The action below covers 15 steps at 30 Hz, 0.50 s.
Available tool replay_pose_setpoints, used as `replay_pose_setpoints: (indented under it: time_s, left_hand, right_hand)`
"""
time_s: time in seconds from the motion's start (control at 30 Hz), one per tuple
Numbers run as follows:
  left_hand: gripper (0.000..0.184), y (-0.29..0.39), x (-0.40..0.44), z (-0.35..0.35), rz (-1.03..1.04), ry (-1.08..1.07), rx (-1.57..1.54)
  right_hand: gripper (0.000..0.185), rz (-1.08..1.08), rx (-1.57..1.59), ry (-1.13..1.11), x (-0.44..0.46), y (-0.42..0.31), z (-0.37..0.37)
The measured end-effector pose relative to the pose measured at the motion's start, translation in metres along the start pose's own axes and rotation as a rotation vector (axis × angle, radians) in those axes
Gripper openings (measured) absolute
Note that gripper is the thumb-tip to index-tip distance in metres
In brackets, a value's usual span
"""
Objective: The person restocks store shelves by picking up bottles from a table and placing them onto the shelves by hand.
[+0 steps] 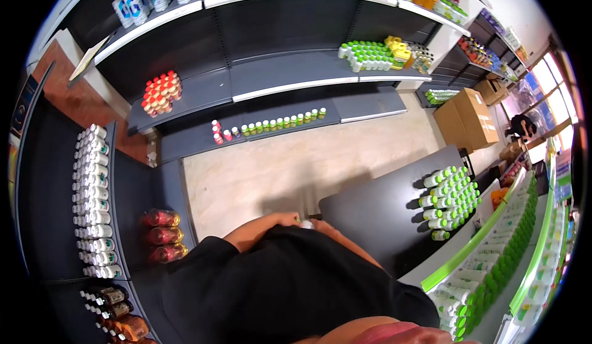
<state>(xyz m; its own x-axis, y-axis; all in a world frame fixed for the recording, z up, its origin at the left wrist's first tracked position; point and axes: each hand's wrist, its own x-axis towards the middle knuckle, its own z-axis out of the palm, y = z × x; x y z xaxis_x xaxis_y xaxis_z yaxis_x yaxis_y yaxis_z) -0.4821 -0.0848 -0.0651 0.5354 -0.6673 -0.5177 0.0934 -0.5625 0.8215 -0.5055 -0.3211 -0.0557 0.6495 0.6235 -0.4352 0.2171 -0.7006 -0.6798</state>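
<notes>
Close in front of my body, my left hand (287, 218) and my right hand (319, 225) are close together, partly hidden by the black shirt. Between them shows a small white item (306, 224), with a bit of green near my left fingers. Both hands are closed around it; what it is exactly is too small to tell. Just right of my hands stands a dark table (376, 214), with several white bottles with green caps (447, 199) grouped at its far right side.
Dark shelves (277, 79) with bottle groups run across the front. White bottles (95, 202) line the left shelf, above red bottles (165, 236). Green-capped bottles (493, 270) fill the right shelf. A cardboard box (465, 119) and a crouching person (523, 127) are at the back right.
</notes>
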Motion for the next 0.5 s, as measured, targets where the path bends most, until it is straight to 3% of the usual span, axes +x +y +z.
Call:
replay_pose_setpoints:
  time_s: [0.07,0.13,0.2,0.33,0.5]
  left_hand:
    - [0.055,-0.011,-0.018,-0.020,-0.038,0.058,-0.062]
    - [0.053,-0.032,-0.028,-0.037,-0.040,0.126,-0.088]
    - [0.052,-0.051,-0.044,-0.045,-0.021,0.222,-0.189]
    - [0.049,-0.064,-0.079,-0.071,-0.122,0.327,-0.339]
    - [0.047,-0.095,-0.091,-0.081,-0.084,0.454,-0.509]
  right_hand:
    - [0.041,-0.002,-0.146,-0.023,0.024,-0.036,-0.021]
    - [0.061,0.094,-0.199,-0.155,0.045,-0.082,-0.048]
    - [0.061,-0.076,-0.192,-0.174,0.087,-0.076,-0.039]
    - [0.065,-0.059,-0.310,-0.299,0.140,-0.113,-0.044]
    - [0.063,-0.076,-0.379,-0.331,0.180,-0.143,-0.047]
